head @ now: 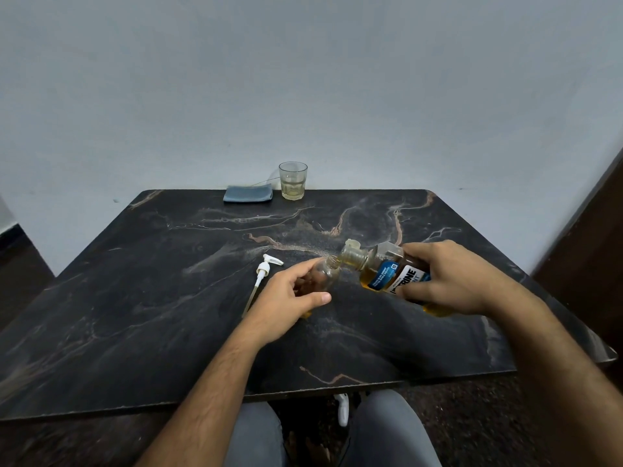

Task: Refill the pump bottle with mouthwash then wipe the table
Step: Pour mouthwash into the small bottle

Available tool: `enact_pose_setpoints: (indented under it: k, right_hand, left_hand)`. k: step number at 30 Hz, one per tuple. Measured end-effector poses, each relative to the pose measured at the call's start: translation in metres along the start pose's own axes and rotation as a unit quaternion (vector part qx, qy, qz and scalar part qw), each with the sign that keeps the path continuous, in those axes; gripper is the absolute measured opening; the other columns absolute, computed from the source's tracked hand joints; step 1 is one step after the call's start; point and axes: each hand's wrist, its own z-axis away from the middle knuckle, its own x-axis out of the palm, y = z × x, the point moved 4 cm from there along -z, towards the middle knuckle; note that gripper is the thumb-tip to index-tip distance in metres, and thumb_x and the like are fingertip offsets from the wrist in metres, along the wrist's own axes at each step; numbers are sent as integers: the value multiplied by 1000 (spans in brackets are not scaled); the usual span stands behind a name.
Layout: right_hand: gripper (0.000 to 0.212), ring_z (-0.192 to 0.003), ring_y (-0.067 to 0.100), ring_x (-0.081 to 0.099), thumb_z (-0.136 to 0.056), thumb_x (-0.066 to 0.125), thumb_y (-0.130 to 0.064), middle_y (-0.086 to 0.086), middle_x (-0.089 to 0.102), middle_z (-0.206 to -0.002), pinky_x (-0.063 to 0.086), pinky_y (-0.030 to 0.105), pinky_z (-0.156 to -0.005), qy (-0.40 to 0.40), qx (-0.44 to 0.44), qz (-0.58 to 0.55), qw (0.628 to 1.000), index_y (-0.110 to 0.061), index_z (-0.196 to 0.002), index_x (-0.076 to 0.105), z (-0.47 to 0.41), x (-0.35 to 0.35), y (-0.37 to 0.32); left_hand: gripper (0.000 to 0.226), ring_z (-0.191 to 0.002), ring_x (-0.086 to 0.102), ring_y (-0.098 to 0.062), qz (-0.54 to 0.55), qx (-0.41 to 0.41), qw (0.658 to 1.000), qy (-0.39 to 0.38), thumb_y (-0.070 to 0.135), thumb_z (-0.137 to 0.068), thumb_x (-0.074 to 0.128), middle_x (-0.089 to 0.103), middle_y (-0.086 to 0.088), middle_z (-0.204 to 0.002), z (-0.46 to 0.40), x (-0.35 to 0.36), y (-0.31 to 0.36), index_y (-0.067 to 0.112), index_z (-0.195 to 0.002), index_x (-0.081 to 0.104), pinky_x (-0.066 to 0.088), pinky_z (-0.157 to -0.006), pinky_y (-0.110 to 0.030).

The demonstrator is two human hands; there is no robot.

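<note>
The left hand [286, 294] gripped the small bottle [325, 274]; the right hand [448, 281] gripped the tilted mouthwash bottle [387, 271], mouths touching between their fingers.

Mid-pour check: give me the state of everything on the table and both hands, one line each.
Pump bottle: open, pump off, tilted, gripped.
Mouthwash bottle: uncapped, tipped, mouth at the pump bottle's neck.
Pump head: lying on the table, apart from the bottle.
Glass: upright, some pale liquid inside.
Cloth: folded, untouched, at the far edge.
Left hand: holds the pump bottle.
Right hand: holds the mouthwash bottle.
</note>
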Motion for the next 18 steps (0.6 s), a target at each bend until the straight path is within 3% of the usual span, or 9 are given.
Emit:
enact_pose_setpoints:
  k: [5,8,11,15,18]
  right_hand:
    - [21,-63,16,71,-77,80,-19,-1,72,-75,61,43,-59,9,7,-143,990,-27,-93,67,0,9,8]
    - [26,-70,10,69,-76,82,-17,-7,73,-80,58,33,-65,34,-8,-174,984,-31,-94,68,-2,16,10]
    - [31,-76,11,71,-77,82,-15,-8,74,-86,59,31,-68,45,0,-234,971,-30,-101,68,-3,27,13]
    - [36,-86,12,72,-78,82,-11,-6,75,-95,59,33,-77,94,10,-296,951,-26,-107,66,-6,39,19]
    - [35,-88,13,72,-80,79,-10,-3,74,-97,60,27,-69,138,39,-380,914,-29,-104,63,-6,45,24]
  left_hand:
    - [59,-118,62,-5,43,-6,999,13,8,-84,76,69,13,-123,-3,4,1,41,-128,57,52,-90,-21]
    - [55,-120,61,-4,53,5,998,25,14,-82,76,69,13,-124,-4,7,4,41,-127,59,45,-103,-27]
    - [51,-117,62,-2,51,11,998,30,10,-85,74,71,16,-118,-5,11,8,51,-112,63,44,-102,-23]
    - [48,-113,65,-4,67,6,996,56,4,-86,72,72,7,-115,-8,14,1,36,-120,62,47,-98,-22]
    - [51,-113,64,-5,71,-9,995,74,7,-86,73,71,3,-117,-10,14,-6,23,-133,58,48,-105,-28]
